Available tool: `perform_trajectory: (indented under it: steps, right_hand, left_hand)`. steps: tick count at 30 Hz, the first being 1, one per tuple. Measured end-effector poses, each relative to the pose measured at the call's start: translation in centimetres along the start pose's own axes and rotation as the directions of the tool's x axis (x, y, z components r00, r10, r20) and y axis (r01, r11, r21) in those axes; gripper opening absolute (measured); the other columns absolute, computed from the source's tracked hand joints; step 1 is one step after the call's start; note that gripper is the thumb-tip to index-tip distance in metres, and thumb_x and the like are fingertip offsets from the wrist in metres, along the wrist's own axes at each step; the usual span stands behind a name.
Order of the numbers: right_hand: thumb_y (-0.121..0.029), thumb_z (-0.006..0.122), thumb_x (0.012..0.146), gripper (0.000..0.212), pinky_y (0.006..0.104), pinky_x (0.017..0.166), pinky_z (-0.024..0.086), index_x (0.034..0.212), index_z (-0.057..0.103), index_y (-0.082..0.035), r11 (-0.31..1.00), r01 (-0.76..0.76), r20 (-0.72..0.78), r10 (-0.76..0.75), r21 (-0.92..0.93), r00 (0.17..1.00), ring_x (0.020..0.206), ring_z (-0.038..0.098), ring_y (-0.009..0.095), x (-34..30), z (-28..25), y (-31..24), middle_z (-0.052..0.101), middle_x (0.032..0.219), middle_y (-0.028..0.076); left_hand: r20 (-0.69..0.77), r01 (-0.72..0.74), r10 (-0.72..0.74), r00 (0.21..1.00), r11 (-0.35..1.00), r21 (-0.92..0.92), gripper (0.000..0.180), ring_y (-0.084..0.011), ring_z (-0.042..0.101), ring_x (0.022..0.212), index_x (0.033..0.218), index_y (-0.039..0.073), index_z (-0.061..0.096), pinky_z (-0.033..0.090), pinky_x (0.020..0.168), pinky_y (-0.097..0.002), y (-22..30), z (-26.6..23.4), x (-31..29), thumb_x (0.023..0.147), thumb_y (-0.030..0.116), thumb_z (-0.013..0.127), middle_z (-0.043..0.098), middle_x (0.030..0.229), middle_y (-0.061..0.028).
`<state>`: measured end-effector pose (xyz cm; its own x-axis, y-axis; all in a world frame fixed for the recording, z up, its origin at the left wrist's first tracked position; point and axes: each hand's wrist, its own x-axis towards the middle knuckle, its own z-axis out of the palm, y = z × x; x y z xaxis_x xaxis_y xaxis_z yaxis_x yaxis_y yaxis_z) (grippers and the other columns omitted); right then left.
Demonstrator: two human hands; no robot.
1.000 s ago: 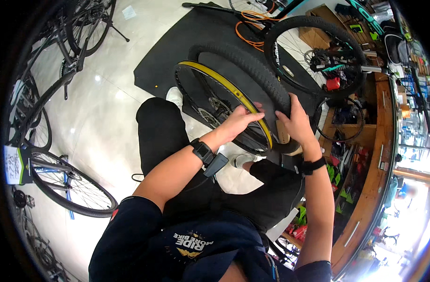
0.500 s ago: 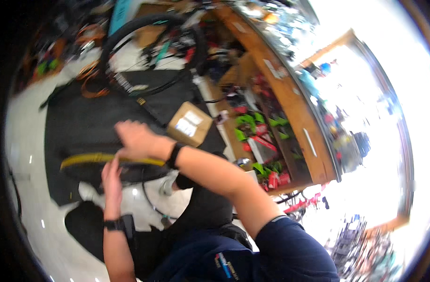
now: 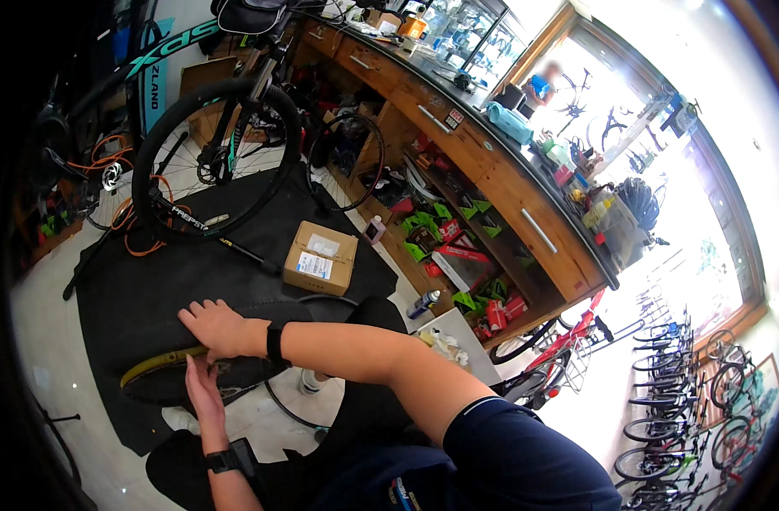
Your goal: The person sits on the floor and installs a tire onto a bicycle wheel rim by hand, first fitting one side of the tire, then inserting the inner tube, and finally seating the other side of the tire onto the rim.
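A black bicycle tyre [image 3: 270, 370] with a yellow band [image 3: 158, 364] along its left part lies low over the dark mat, in front of my knees. Bent over its upper edge, my right hand [image 3: 222, 330] has its fingers spread across the far side and its thumb down by the band. My left hand [image 3: 204, 393] meets it from below, thumb and fingers at the tyre just beside the right thumb. Where the two hands come together, the fingertips are partly hidden.
A cardboard box [image 3: 321, 257] sits on the mat [image 3: 117, 298] beyond my right arm. Farther off stands a bicycle's front wheel [image 3: 219, 162]. A wooden workbench [image 3: 483, 183] runs along the right, with a spray can [image 3: 423, 303] and a small bottle [image 3: 373, 230] near its foot.
The view has shifted and sharpened, showing more of the bench and bicycle. My right hand now lies lower over the tyre, its fingers pointing left. My left hand stays at the yellow band.
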<state>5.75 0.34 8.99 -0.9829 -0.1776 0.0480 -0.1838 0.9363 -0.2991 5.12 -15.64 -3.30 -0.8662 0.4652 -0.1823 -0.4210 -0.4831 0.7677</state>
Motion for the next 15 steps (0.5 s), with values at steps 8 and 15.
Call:
perform_trajectory:
  steps: [8,15]
  right_hand:
    - [-0.019,0.091,0.059,0.081,0.0468,0.089,0.048,0.124,0.045,-0.002,1.0,-0.016,0.006,0.016,0.022,1.0,0.108,0.06,0.038,0.2,1.3,-0.1,0.059,0.116,0.019]
    - [-0.015,0.09,0.059,0.078,0.0463,0.087,0.049,0.122,0.046,-0.001,1.0,0.003,-0.011,-0.003,0.031,1.0,0.105,0.063,0.038,1.4,2.1,-0.7,0.061,0.112,0.02]
  left_hand:
    - [-0.029,-0.027,0.027,0.999,0.999,0.023,0.034,-0.0142,0.056,0.108,0.119,0.008,0.056,0.04,0.095,-0.0353,-0.2,-0.4,-0.1,0.104,0.038,0.051,0.062,0.113,-0.0041]
    - [-0.052,-0.046,0.047,0.998,0.999,0.026,0.032,-0.0148,0.056,0.11,0.121,0.008,0.055,0.041,0.094,-0.0361,0.6,-0.6,-0.3,0.104,0.035,0.052,0.061,0.111,-0.004]
